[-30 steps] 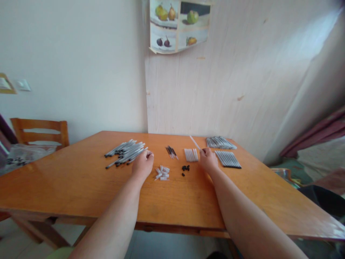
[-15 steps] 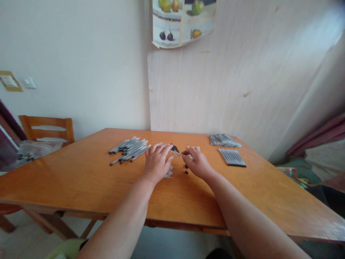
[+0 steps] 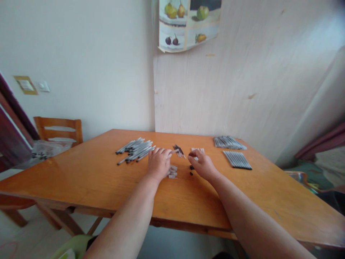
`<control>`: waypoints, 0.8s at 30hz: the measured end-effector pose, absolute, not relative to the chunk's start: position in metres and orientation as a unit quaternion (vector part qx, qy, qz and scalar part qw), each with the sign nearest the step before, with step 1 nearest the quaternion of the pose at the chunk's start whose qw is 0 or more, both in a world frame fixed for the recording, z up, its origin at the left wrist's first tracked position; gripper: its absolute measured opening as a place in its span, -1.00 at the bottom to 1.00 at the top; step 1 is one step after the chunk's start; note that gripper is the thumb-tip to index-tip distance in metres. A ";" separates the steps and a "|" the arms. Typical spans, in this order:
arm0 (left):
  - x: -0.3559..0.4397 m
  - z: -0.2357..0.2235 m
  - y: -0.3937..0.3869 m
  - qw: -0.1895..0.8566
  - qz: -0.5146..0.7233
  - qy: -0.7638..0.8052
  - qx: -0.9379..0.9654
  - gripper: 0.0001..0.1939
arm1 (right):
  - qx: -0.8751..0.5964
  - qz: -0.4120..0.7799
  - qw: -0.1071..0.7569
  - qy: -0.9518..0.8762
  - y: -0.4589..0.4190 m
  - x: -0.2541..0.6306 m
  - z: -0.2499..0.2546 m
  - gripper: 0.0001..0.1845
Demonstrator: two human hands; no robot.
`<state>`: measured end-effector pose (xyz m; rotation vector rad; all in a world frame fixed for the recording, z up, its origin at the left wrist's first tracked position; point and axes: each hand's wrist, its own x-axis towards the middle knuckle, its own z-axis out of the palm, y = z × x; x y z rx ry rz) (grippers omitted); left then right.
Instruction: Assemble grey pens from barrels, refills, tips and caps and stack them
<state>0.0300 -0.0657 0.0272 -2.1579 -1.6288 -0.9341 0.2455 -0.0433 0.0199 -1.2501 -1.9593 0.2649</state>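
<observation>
My left hand (image 3: 159, 162) is closed around a slim pale pen barrel (image 3: 175, 151), whose end sticks out to the right past the fingertips. My right hand (image 3: 202, 165) is a short way to the right, apart from the barrel. Its thumb and fingers are pinched together, and anything between them is too small to make out. Clear pen caps (image 3: 173, 172) lie beside the left hand. Small black plugs (image 3: 191, 168) rest just under the right fingers. Dark-tipped refills (image 3: 179, 151) lie beyond, between the hands. Small whitish pieces (image 3: 198, 149) are partly hidden behind the right hand.
On the wooden table (image 3: 107, 187), a loose pile of grey pens (image 3: 137, 148) lies at left. A neat row of pens (image 3: 237, 159) and a bagged pen bundle (image 3: 229, 142) are at right. A wooden chair (image 3: 59, 124) holding a plastic bag (image 3: 51, 147) stands at left.
My right hand has come away from the pen barrel, which both hands were touching; the left keeps it. The whole view has shifted slightly, so everything appears further right.
</observation>
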 end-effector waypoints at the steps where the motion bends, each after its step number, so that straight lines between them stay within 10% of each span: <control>1: 0.027 0.026 -0.064 0.146 -0.330 -0.575 -0.734 -0.73 | -0.508 0.097 0.388 -0.763 -0.043 0.247 0.020 -0.79; 24: 0.009 0.016 -0.046 0.136 -0.360 -0.613 -0.690 -0.78 | -0.701 0.087 0.127 -0.697 0.023 0.209 0.050 -0.74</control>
